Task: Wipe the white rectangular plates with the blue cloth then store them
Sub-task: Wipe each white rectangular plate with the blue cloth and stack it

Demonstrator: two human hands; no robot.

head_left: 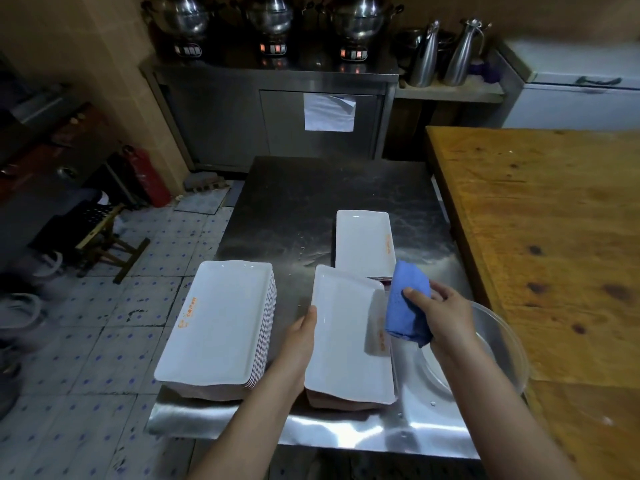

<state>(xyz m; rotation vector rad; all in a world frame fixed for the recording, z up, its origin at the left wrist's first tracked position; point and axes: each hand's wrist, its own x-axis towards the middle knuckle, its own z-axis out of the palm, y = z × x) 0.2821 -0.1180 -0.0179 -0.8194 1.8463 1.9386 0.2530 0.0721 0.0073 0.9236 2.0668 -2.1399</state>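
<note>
Both forearms reach forward. The left hand grips the edge of a white rectangular plate; the right hand clutches a folded blue cloth.

left hand: bare | right hand: bare | forearms: bare

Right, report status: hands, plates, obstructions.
Left hand grips top plate of middle stack by its left edge. Right hand holds blue cloth at that plate's right edge. Clear bowl under right forearm, nothing blocking.
</note>
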